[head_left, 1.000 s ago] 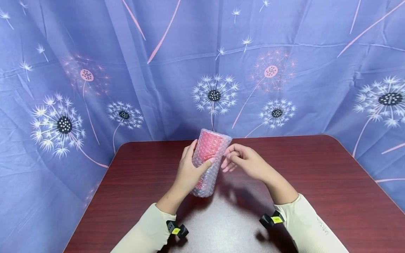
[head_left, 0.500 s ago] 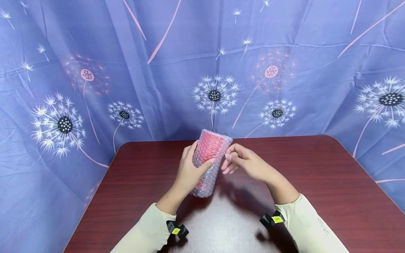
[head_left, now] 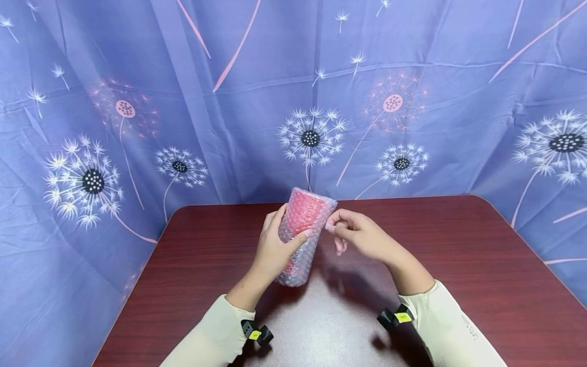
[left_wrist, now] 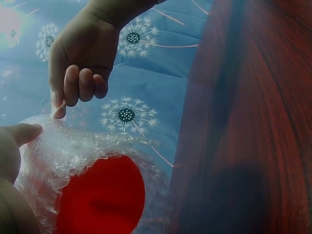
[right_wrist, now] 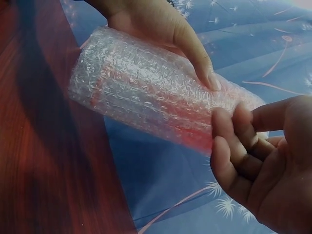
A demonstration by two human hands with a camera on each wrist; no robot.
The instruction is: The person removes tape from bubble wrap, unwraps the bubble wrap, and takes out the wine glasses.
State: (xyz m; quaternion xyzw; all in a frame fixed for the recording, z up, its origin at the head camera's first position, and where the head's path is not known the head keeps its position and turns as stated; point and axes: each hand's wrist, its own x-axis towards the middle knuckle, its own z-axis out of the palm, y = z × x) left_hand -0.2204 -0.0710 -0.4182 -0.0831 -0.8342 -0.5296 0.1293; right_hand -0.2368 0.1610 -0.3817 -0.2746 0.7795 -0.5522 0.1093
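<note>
A red cylinder [left_wrist: 105, 197] shows its round end inside a roll of clear bubble wrap [head_left: 300, 250]. My left hand [head_left: 271, 247] grips the wrapped roll from its left side, thumb across the front, holding it tilted above the table. At the roll's upper right edge, my right hand [head_left: 359, 234] has thumb and index finger together on the border of the wrap. In the left wrist view that pinch [left_wrist: 58, 111] meets the plastic, while the other fingers curl loosely. The right wrist view shows the bubbled surface [right_wrist: 141, 78] lengthwise; the fingers hide its far end.
Beneath the hands lies a dark red wood-grain table [head_left: 206, 244] with a glare patch near its front. A blue curtain [head_left: 257, 127] with dandelion prints hangs behind it. Black wrist cameras [head_left: 263, 335] sit at both cuffs.
The right hand has shifted slightly right, its lower fingers curling differently beside the wrap. The left hand and the wrapped roll stay nearly where they were.
</note>
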